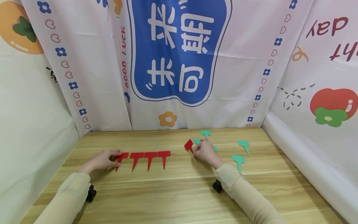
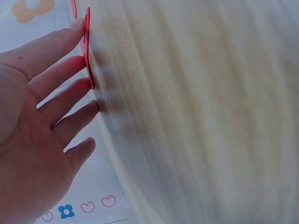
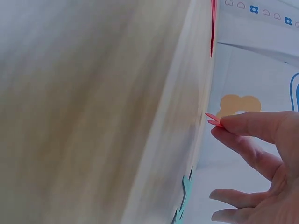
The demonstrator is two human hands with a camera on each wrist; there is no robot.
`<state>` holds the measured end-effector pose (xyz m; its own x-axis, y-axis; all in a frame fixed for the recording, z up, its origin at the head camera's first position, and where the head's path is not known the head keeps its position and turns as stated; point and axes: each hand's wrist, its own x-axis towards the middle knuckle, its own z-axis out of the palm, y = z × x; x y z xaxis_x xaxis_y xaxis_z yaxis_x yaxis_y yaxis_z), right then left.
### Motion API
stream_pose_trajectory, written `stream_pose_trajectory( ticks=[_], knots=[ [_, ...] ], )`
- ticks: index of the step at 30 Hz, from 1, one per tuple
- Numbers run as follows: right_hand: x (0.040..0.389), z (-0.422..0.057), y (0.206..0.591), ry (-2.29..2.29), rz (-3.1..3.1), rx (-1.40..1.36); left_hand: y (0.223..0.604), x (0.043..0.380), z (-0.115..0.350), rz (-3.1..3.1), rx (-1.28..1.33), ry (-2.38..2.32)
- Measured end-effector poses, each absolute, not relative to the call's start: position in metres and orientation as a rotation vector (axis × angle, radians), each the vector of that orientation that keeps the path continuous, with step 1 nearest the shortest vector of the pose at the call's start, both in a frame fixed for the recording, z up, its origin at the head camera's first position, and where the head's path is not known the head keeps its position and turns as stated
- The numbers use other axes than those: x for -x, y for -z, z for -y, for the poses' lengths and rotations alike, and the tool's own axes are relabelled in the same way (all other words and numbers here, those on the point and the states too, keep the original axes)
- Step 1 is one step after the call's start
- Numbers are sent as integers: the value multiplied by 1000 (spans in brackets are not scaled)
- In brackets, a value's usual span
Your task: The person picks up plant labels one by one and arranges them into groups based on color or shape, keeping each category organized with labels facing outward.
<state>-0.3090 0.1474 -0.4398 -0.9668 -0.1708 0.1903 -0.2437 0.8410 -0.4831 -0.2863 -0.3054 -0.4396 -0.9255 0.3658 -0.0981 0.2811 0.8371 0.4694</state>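
Note:
Several flat red T-shaped plant labels lie in a row on the wooden table. My left hand (image 1: 104,160) is at the leftmost red label (image 1: 123,156), its fingertips touching it; in the left wrist view the fingers are nearly straight against the red label (image 2: 88,46). Between thumb and index finger my right hand (image 1: 206,151) pinches another red label (image 1: 189,145), its head tilted and its pointed stem slanting down to the right. The right wrist view shows red points (image 3: 214,119) sticking out of that pinch. Part of a green label (image 1: 215,148) is hidden behind the right hand.
Green labels of the same shape lie around and right of the right hand, among them one at the back (image 1: 205,133) and two farther right (image 1: 243,143). A printed cloth (image 1: 106,109) hangs behind the table (image 1: 179,196), with white cloth along both sides.

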Motion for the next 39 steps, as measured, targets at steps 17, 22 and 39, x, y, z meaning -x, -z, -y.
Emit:
stream_pose_trajectory(
  ticks=[17,22,39],
  knots=[
    [299,-122,435,-796,2927,-291,439,287,304,-2842,-491,-666],
    [298,-117,436,-820,2971,-277,439,287,304,-2847,-492,-658],
    [296,-100,437,-800,3042,-255,438,287,306,-2842,-493,-664]
  ],
)
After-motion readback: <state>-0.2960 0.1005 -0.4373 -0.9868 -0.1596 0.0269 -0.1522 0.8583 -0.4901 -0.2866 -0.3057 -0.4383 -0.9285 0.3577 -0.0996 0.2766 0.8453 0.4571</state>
